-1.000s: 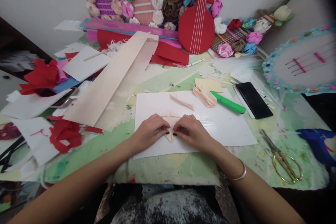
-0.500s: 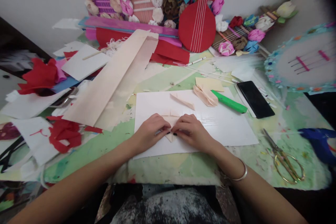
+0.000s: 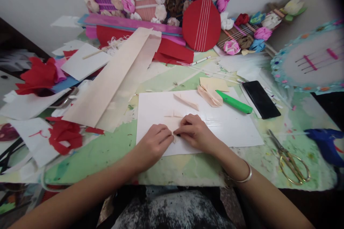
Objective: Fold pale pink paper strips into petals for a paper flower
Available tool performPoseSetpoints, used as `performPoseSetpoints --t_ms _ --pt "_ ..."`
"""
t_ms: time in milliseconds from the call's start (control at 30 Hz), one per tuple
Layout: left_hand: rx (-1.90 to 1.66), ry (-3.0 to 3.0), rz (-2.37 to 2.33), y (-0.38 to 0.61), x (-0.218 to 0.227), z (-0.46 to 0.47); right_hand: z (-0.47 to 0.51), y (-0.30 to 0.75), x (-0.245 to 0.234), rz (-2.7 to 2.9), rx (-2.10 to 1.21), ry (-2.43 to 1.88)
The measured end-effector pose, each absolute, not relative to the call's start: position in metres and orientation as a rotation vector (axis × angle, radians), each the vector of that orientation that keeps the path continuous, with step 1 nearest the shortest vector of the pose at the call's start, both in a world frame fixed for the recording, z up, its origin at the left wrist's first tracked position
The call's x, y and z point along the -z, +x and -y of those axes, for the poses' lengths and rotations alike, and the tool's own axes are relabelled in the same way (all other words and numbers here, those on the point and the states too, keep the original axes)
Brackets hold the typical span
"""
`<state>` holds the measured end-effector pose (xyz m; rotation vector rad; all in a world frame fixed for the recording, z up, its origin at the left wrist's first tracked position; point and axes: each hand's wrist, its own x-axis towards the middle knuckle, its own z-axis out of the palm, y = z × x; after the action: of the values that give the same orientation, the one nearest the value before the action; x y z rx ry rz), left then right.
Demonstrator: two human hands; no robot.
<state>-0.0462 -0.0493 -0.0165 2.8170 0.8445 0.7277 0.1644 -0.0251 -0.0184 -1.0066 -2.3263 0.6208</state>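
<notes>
A small piece of peach crepe paper [image 3: 170,123] lies on the white board [image 3: 153,103], its lower tip under my fingers. My left hand [image 3: 156,142] is closed in a pinch at the paper's lower left edge. My right hand [image 3: 195,132] pinches the same piece from the right, thumb and forefinger together. Both sets of fingertips nearly meet, hiding part of the paper. Beyond them on the board are a thin folded peach strip [image 3: 186,101], a gathered peach paper piece [image 3: 209,94] and a green utility knife [image 3: 233,102].
Gold-handled scissors [image 3: 291,164] and a black phone [image 3: 261,99] lie on the right. Long peach paper sheets [image 3: 113,82] stretch across the left, near red paper scraps [image 3: 66,136]. A blue glue gun [image 3: 322,146] sits at the right edge; a red paper lute [image 3: 201,25] stands behind.
My left hand has moved slightly down, its fingers now lower on the peach paper's tip. My right hand stays almost in place. The view has shifted slightly.
</notes>
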Motion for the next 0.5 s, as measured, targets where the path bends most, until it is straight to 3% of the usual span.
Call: performPoseSetpoints --t_ms 500 --pt "-0.600 2.806 -1.176 -0.045 0.032 0.100 0.023 0.163 0.016 2.286 -0.736 -1.033"
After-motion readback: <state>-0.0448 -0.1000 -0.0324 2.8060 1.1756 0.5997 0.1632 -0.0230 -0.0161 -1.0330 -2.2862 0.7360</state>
